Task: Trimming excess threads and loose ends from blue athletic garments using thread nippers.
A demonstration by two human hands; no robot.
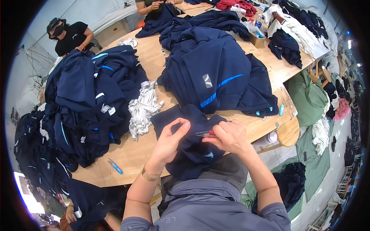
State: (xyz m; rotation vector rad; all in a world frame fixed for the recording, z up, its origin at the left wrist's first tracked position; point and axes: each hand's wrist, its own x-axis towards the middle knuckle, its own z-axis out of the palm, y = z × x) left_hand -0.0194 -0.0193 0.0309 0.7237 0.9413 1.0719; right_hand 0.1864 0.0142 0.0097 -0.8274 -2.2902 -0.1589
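A navy garment piece [189, 152] lies at the table's near edge and hangs over my lap. Over its left part is my left hand [169, 139], closed with the thumb and forefinger pinched together; whatever they pinch is too small to make out. My right hand [230, 136] grips small thread snips [210, 133] with red on the handle, their metal blades pointing left above the dark cloth. A gap separates the blade tips from my left fingertips. Just beyond both hands rises a big heap of navy garments [227, 65] with bright blue stripes.
Another navy heap [96, 88] fills the table's left side, beside white cloth strips [142, 107]. Blue-handled snips [115, 166] lie near the front edge. A cyan object [281, 110] rests at the right edge, above a wooden stool [287, 133]. A masked person [71, 38] stands at far left.
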